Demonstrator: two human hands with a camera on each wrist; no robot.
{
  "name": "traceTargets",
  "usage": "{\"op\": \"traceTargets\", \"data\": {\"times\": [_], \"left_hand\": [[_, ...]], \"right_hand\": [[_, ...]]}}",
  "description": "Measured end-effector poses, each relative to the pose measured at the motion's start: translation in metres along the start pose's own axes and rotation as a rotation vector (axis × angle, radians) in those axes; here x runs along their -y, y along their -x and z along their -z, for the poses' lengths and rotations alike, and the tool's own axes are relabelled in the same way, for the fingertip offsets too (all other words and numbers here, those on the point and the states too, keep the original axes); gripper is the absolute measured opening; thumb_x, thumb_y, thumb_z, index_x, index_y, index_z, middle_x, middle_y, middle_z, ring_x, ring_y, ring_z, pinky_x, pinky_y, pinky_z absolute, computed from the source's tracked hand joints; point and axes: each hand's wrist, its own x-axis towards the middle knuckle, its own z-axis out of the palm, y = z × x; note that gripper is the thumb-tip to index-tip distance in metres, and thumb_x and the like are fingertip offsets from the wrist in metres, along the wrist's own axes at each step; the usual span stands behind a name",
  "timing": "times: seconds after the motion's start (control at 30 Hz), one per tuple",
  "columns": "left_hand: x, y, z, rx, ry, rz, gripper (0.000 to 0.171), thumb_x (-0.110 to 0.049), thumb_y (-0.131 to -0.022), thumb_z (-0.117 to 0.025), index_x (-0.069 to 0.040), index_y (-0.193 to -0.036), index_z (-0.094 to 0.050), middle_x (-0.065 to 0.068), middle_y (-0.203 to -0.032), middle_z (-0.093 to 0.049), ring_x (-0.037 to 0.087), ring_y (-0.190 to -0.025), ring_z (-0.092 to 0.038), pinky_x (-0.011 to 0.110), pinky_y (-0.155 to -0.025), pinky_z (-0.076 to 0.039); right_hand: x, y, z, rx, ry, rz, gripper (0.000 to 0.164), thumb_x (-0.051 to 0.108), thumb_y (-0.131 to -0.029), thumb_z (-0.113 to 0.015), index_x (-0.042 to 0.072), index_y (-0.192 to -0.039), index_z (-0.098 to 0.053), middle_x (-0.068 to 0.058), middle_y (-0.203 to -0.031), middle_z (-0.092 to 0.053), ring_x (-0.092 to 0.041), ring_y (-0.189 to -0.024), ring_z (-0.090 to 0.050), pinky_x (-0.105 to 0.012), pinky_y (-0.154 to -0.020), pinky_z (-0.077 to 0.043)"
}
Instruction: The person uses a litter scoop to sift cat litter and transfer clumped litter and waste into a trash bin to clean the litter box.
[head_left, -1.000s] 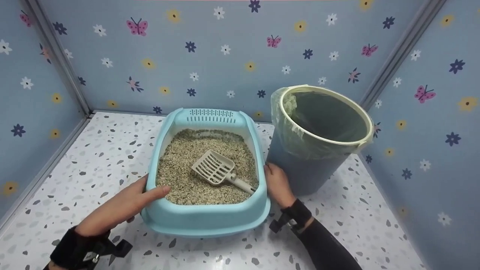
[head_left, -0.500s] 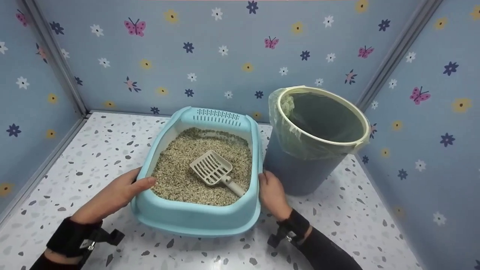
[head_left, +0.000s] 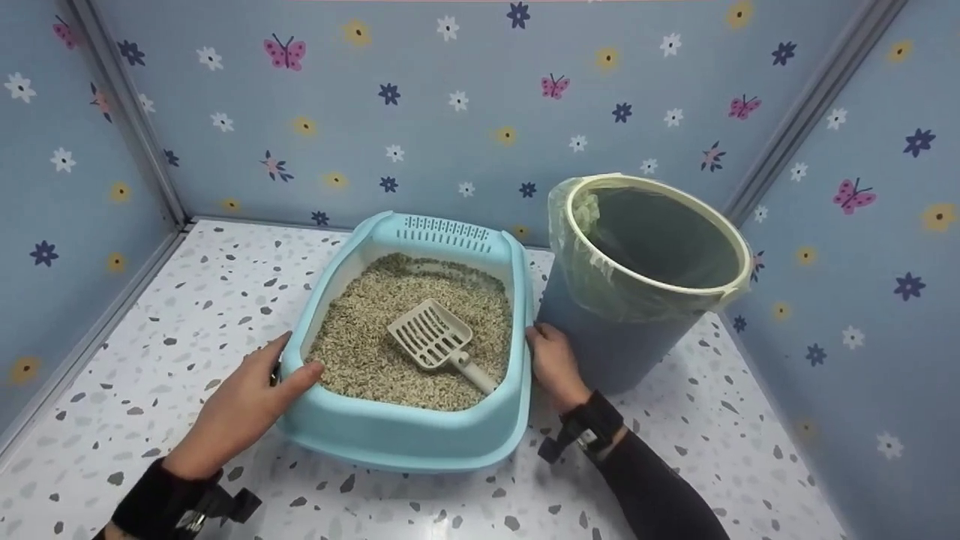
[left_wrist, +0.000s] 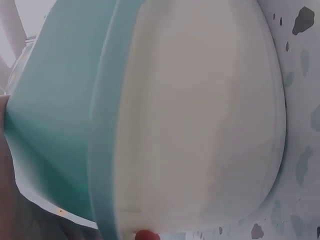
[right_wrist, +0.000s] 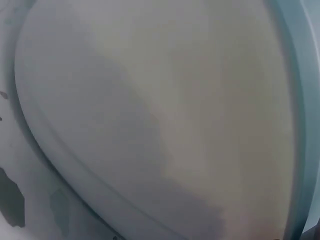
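Observation:
A pale blue litter box (head_left: 401, 439) stands on the speckled surface, holding granular litter (head_left: 367, 322). On the litter lies a beige slotted scoop (head_left: 431, 334), its handle toward the box's front right corner. My left hand (head_left: 244, 401) grips the left rim near the front, thumb over the top and fingers outside. In the left wrist view, a fingertip (left_wrist: 147, 235) shows below the rim. My right hand (head_left: 556, 367) holds the right side of the rim; its fingertips are hidden by the box. The right wrist view shows only the box's whitish side (right_wrist: 175, 110) and blue rim, no fingers.
A blue-grey bin (head_left: 600, 345) with a cream rim and a translucent yellowish bag liner stands close behind my right hand. Flower-and-butterfly patterned panels (head_left: 442, 112) enclose the back and both sides. The white speckled surface (head_left: 142, 375) extends left and in front of the box.
The litter box has turned slightly clockwise, its back end shifting right. Both hands stay at its sides; the left wrist has dropped a little since half a second ago. The scoop has turned with the box.

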Motion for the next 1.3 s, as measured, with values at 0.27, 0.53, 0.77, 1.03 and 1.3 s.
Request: {"op": "traceTargets", "data": {"times": [0.27, 0.53, 0.77, 1.03, 1.3], "left_hand": [[0.012, -0.008, 0.008, -0.039, -0.002, -0.043, 0.084, -0.055, -0.113, -0.057, -0.002, -0.173, -0.032, 0.034, -0.156, -0.056, 0.053, -0.128, -0.065, 0.069, -0.093, -0.061], [0.031, -0.016, 0.028, -0.061, -0.091, 0.006, 0.085, -0.061, -0.115, -0.048, -0.005, -0.175, -0.029, 0.033, -0.138, -0.067, 0.048, -0.115, -0.070, 0.048, -0.077, -0.059], [0.029, -0.001, 0.017, -0.061, -0.067, 0.061, 0.098, -0.064, -0.112, -0.052, -0.002, -0.177, -0.014, 0.040, -0.163, -0.042, 0.061, -0.139, -0.052, 0.082, -0.098, -0.051], [0.036, -0.011, 0.015, -0.080, 0.075, -0.015, 0.082, -0.055, -0.116, -0.051, -0.018, -0.180, -0.016, 0.031, -0.172, -0.038, 0.056, -0.145, -0.050, 0.084, -0.106, -0.046], [0.059, -0.027, 0.033, -0.086, 0.149, -0.001, 0.076, -0.053, -0.117, -0.045, -0.017, -0.180, -0.019, 0.030, -0.172, -0.038, 0.052, -0.141, -0.052, 0.077, -0.107, -0.047]], "right_hand": [[-0.004, 0.011, -0.003, 0.011, -0.006, 0.075, 0.029, 0.021, -0.115, -0.053, 0.000, -0.119, -0.073, -0.008, -0.092, -0.067, -0.021, -0.083, -0.065, -0.033, -0.079, -0.054], [-0.001, 0.035, -0.002, 0.174, -0.183, -0.028, 0.036, 0.019, -0.117, -0.052, -0.007, -0.141, -0.057, -0.011, -0.097, -0.059, -0.017, -0.068, -0.053, -0.030, -0.057, -0.046], [0.005, 0.012, -0.004, 0.113, -0.199, -0.121, 0.038, 0.025, -0.116, -0.058, -0.007, -0.135, -0.063, -0.007, -0.096, -0.059, -0.016, -0.072, -0.053, -0.030, -0.062, -0.046], [0.004, 0.013, -0.003, 0.119, -0.221, -0.076, 0.039, 0.020, -0.116, -0.055, -0.010, -0.141, -0.059, -0.011, -0.108, -0.064, -0.020, -0.090, -0.061, -0.032, -0.073, -0.051], [-0.001, 0.044, -0.016, 0.199, -0.320, -0.039, 0.039, 0.016, -0.117, -0.052, -0.010, -0.145, -0.044, -0.011, -0.103, -0.063, -0.017, -0.074, -0.060, -0.027, -0.060, -0.047]]}}
